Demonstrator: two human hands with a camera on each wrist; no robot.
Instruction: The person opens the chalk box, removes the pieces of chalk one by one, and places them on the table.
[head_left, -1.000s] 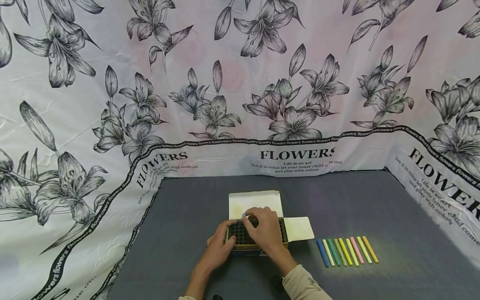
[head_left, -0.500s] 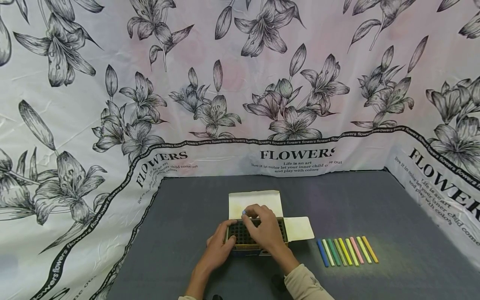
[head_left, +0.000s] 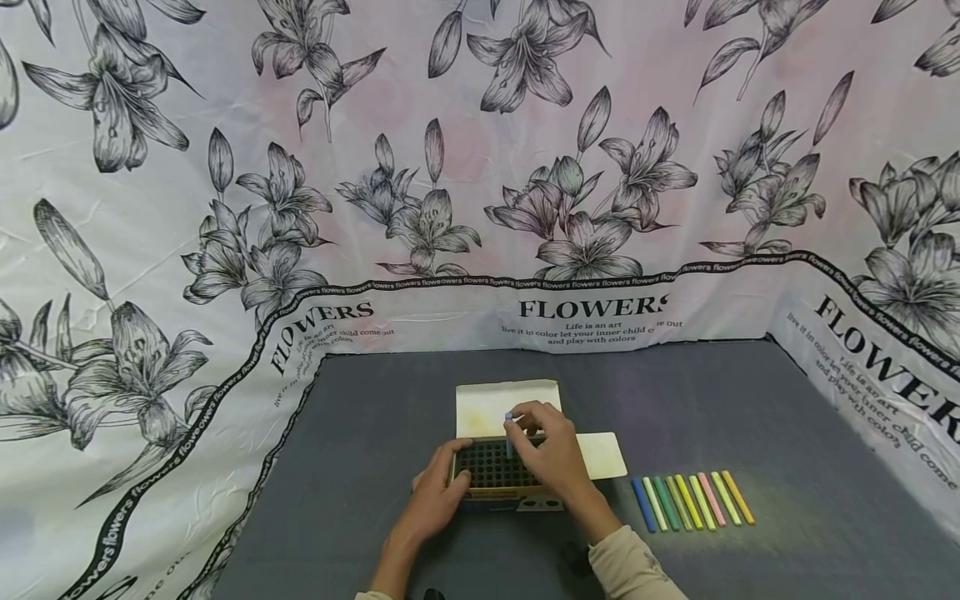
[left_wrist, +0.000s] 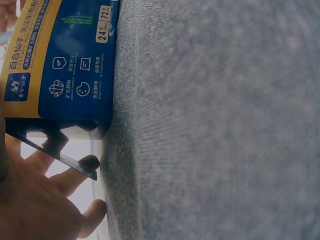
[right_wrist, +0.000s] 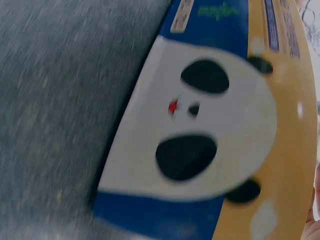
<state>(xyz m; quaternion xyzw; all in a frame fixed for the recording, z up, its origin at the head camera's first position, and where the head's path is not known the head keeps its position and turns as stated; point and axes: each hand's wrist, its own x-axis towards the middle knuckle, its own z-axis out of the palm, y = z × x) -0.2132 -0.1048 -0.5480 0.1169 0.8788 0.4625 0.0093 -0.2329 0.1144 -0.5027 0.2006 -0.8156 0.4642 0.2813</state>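
Note:
A blue and yellow chalk box (head_left: 502, 503) stands with its lid folded back, its black tray full of round holes facing up. My left hand (head_left: 431, 492) grips the box's left end, index finger along the far side and thumb at the near edge. In the left wrist view, fingers (left_wrist: 70, 180) spread behind a dark flap at the end of the box (left_wrist: 75, 65). Between thumb and fingers, my right hand (head_left: 558, 458) pinches a light blue chalk stick (head_left: 510, 448), upright over the tray holes. The right wrist view is filled by the printed panda box front (right_wrist: 225, 115).
Several coloured chalk sticks (head_left: 693, 503) lie in a row on the grey tabletop (head_left: 375, 417), right of the box. The white lid (head_left: 502, 408) and a side flap (head_left: 603, 455) stick out from the box. A flower-printed curtain (head_left: 450, 317) borders the table's back and sides.
My right hand has lifted slightly and moved right over the tray, and more of the blue chalk now shows below its fingers. The left hand stays on the box.

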